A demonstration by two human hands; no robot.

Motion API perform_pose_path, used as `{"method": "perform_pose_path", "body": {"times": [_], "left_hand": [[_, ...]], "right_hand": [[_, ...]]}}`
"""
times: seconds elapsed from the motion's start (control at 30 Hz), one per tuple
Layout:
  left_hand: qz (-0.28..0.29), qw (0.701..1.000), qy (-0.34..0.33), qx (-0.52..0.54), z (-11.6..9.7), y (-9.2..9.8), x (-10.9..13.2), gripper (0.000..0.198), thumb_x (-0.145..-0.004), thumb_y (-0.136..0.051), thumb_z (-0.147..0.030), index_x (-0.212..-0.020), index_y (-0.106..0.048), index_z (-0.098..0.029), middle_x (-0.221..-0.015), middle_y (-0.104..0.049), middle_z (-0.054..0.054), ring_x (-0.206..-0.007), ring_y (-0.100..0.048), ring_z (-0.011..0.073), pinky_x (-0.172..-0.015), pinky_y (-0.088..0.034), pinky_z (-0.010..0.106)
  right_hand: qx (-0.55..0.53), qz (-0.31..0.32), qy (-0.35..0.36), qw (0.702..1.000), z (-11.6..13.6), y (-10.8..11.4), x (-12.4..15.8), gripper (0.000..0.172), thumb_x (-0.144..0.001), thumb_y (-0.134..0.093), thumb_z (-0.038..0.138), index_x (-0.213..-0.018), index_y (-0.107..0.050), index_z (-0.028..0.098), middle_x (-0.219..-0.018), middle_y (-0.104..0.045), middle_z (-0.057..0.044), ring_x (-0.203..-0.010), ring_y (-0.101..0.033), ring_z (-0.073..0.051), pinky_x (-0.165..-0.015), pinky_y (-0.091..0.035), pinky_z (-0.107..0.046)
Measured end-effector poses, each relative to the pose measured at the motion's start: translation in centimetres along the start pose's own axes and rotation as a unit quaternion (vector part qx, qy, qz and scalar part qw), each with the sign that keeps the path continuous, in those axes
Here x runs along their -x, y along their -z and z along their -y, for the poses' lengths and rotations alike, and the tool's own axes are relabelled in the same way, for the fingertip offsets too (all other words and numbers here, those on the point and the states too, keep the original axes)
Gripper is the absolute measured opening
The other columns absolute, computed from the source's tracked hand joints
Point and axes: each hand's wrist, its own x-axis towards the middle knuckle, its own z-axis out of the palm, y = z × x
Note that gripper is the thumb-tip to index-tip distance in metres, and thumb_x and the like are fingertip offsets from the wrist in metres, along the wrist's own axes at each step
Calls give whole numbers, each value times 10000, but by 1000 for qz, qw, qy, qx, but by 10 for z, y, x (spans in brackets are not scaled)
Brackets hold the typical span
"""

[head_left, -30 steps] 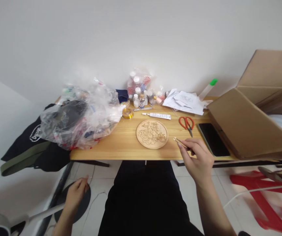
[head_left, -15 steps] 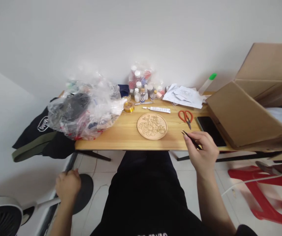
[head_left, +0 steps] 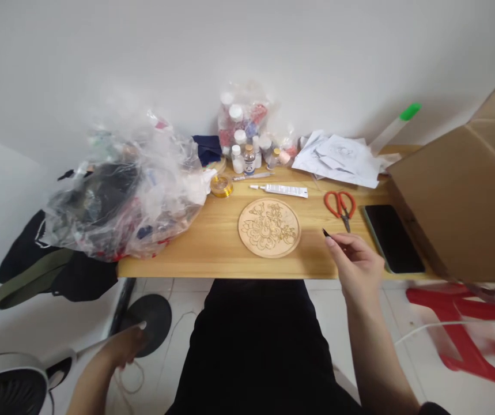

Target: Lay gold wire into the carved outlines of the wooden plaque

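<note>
My right hand (head_left: 357,262) is at the table's front edge, thumb and fingers pinched around black tweezers (head_left: 325,233). Their dark tip points up and left; most of the tool is hidden in the hand. Left of the tip lies a round wooden plate (head_left: 268,227) with a flower pattern outlined in golden lines. Red-handled scissors (head_left: 340,206) lie just beyond this hand, and a dark phone (head_left: 394,239) to its right. Low on the left, my left hand (head_left: 123,347) overlaps the pole of a standing fan (head_left: 7,383); its fingers are blurred, and whether it grips the pole is unclear.
Clear plastic bags (head_left: 135,196) heap on the table's left, beside a black bag (head_left: 18,245). Behind the plate are a white tube (head_left: 286,191), a golden wire spool (head_left: 222,186) and several small bottles (head_left: 249,159). Papers (head_left: 337,158), a cardboard box (head_left: 454,207) and a red stool (head_left: 458,340) are rightward.
My left hand has turned from a closed, raised pose to a lower one along the fan pole. My right hand keeps the tweezers near the same spot. The view has shifted closer to the table.
</note>
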Motion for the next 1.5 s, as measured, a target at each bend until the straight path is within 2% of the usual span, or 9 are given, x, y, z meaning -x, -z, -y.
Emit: {"method": "perform_pose_path", "body": {"times": [0.13, 0.23, 0.33, 0.47, 0.6, 1.0, 1.2, 1.37, 1.5], "left_hand": [[122, 985, -102, 65, -73, 41, 12, 234, -953, -463, -308, -889, -660, -199, -763, -655, -28, -710, -633, 126, -667, -501, 224], [117, 878, -416, 205, -168, 62, 18, 301, -976, -370, -292, -918, -648, -193, -831, -677, -3, -768, -625, 108, -723, -486, 215], [-17, 764, -642, 62, -265, 41, 16, 224, -921, -461, -209, -934, -674, -141, -937, -688, 58, -910, -635, 170, -850, -485, 295], [-252, 658, -692, -155, -336, -19, 5, 398, -979, -318, -127, -1268, -576, -34, -1309, -589, 152, -1239, -539, 231, -1120, -309, 366], [-292, 650, -671, -207, -345, -44, -7, 454, -992, -251, -126, -1358, -513, -70, -1393, -534, 117, -1291, -504, 220, -1133, -313, 369], [-224, 674, -698, -90, -345, -43, -19, 421, -986, -299, -125, -1307, -570, -96, -1309, -583, 103, -1271, -502, 221, -1132, -323, 365], [-187, 669, -713, -96, -346, -46, -21, 422, -995, -297, -132, -1332, -549, -110, -1330, -562, 116, -1280, -483, 230, -1142, -295, 393], [-128, 682, -718, -55, -350, -46, -20, 448, -988, -268, -55, -1277, -599, -142, -1277, -597, 80, -1184, -532, 143, -1000, -376, 269], [-81, 676, -724, -113, -351, -35, -21, 483, -1002, -205, -61, -1368, -510, -137, -1376, -531, 82, -1270, -478, 141, -1038, -346, 257]], "right_hand": [[-13, 26, 15, 999, 1, -13, -35, 91, -744, -749, 288, -791, -721, 214, -774, -678, -23, -691, -621, -141, -587, -483, -272], [-43, 53, 74, 995, 10, -38, -70, 72, -767, -726, 277, -817, -700, 232, -770, -660, -8, -707, -608, -141, -616, -475, -279], [-52, 140, 103, 983, 10, -72, -103, 96, -763, -716, 299, -808, -672, 226, -753, -644, 2, -655, -568, -129, -610, -449, -283], [-74, 271, 58, 958, -7, -104, -128, 208, -761, -689, 402, -825, -624, 215, -675, -590, 25, -568, -511, -115, -546, -404, -264], [-63, 309, 65, 947, -18, -100, -129, 180, -796, -665, 368, -841, -587, 212, -716, -598, 18, -638, -553, -119, -595, -430, -251], [209, 340, 137, 907, -19, -88, -122, 120, -831, -635, 306, -797, -681, 201, -678, -694, -1, -564, -608, -132, -528, -448, -242], [248, 407, 296, 828, -1, -81, -113, 268, -893, -515, 181, -1117, -663, 190, -789, -716, -38, -732, -666, -190, -659, -523, -315], [322, 406, 392, 760, 1, -82, -97, 345, -892, -561, 201, -1229, -595, 133, -828, -678, -68, -733, -619, -199, -558, -484, -307], [317, 389, 428, 752, -11, -86, -89, 380, -873, -625, 215, -1245, -576, 153, -899, -685, -68, -781, -626, -199, -587, -487, -304]]}}
